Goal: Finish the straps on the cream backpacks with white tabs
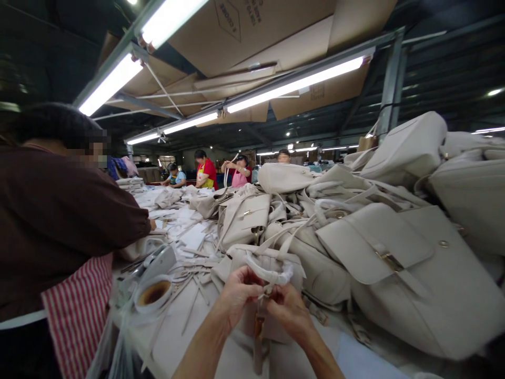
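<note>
A cream handbag (278,327) lies in front of me, its carry handle (265,270) wrapped in white padding. My left hand (240,296) pinches a thin cream strap (267,289) just below that handle. On the other side, my right hand (287,306) has its fingers closed on the same strap, close to the left fingertips. The exact grip of the right fingertips is partly hidden. Below both hands hangs a metal clasp (258,326) on the bag's front strap.
A large heap of cream bags (379,258) rises to the right. Loose strap pieces (193,287) and a cup of brown liquid (153,292) are on the table at left. A co-worker in a dark top (71,200) stands close on the left; several people work farther back.
</note>
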### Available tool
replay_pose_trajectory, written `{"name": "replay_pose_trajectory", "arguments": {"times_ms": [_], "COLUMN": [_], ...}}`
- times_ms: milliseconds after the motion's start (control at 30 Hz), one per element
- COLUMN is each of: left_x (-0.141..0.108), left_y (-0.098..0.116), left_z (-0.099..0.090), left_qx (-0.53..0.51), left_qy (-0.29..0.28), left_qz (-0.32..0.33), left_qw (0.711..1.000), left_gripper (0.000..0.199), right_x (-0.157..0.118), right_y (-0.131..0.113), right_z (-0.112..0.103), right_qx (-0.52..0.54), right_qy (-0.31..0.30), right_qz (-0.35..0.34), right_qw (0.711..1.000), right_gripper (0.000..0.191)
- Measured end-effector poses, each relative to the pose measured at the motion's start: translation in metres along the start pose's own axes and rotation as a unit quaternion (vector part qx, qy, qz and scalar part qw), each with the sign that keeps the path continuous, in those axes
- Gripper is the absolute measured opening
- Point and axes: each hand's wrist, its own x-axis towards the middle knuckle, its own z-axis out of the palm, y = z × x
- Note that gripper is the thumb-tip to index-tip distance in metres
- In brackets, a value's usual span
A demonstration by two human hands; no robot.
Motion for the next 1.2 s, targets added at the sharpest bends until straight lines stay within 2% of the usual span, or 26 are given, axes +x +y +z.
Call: {"name": "replay_pose_trajectory", "arguments": {"times_ms": [67,100,167,200,267,333,500,567,600,667,767,833,1033,1133,1200], "left_x": [-0.005,-0.009,-0.018,-0.023,-0.029,-0.029,-0.017,-0.015,-0.014,-0.015,-0.017,-0.017,-0.018,-0.014,-0.009], "left_y": [-0.008,-0.011,-0.016,-0.017,-0.019,-0.021,-0.015,-0.007,-0.002,0.006,0.014,0.018,0.033,0.041,0.043], "left_z": [0.005,0.007,0.009,0.009,0.005,-0.002,-0.013,-0.012,-0.010,-0.006,-0.004,-0.006,-0.009,-0.001,0.005], "left_qx": [0.016,0.046,0.153,0.219,0.344,0.437,0.578,0.610,0.622,0.640,0.657,0.673,0.721,0.729,0.736], "left_qy": [0.022,0.034,0.052,0.056,0.051,0.038,0.053,0.034,0.015,-0.021,-0.073,-0.097,-0.098,-0.104,-0.122], "left_qz": [0.025,0.059,0.167,0.231,0.344,0.421,0.556,0.596,0.608,0.608,0.583,0.571,0.548,0.548,0.543], "left_qw": [0.999,0.997,0.973,0.946,0.872,0.794,0.595,0.521,0.493,0.470,0.472,0.459,0.413,0.396,0.385], "left_gripper": [0.019,0.013,0.002,0.007,0.021,0.028,0.028,0.029,0.029,0.030,0.034,0.033,0.030,0.028,0.026], "right_x": [0.001,0.001,0.000,-0.001,-0.003,-0.005,-0.006,-0.005,-0.005,-0.005,-0.004,-0.004,-0.009,-0.010,-0.008], "right_y": [-0.001,-0.002,-0.007,-0.011,-0.018,-0.023,-0.027,-0.029,-0.029,-0.031,-0.033,-0.035,-0.040,-0.039,-0.035], "right_z": [0.001,0.002,0.004,0.005,0.006,0.006,0.005,0.006,0.008,0.010,0.011,0.011,0.007,0.007,0.007], "right_qx": [-0.006,0.004,0.041,0.057,0.069,0.069,0.089,0.110,0.120,0.132,0.126,0.115,0.116,0.144,0.121], "right_qy": [0.015,0.023,0.036,0.038,0.033,0.033,0.025,0.018,0.018,0.025,0.039,0.046,-0.004,-0.009,0.009], "right_qz": [-0.005,-0.008,-0.008,-0.004,0.005,0.012,0.029,0.036,0.038,0.040,0.041,0.043,0.043,0.028,-0.012], "right_qw": [1.000,1.000,0.998,0.998,0.997,0.997,0.995,0.993,0.992,0.990,0.990,0.991,0.992,0.989,0.993], "right_gripper": [0.008,0.013,0.025,0.029,0.029,0.028,0.029,0.034,0.036,0.040,0.039,0.034,0.011,0.016,0.018]}}
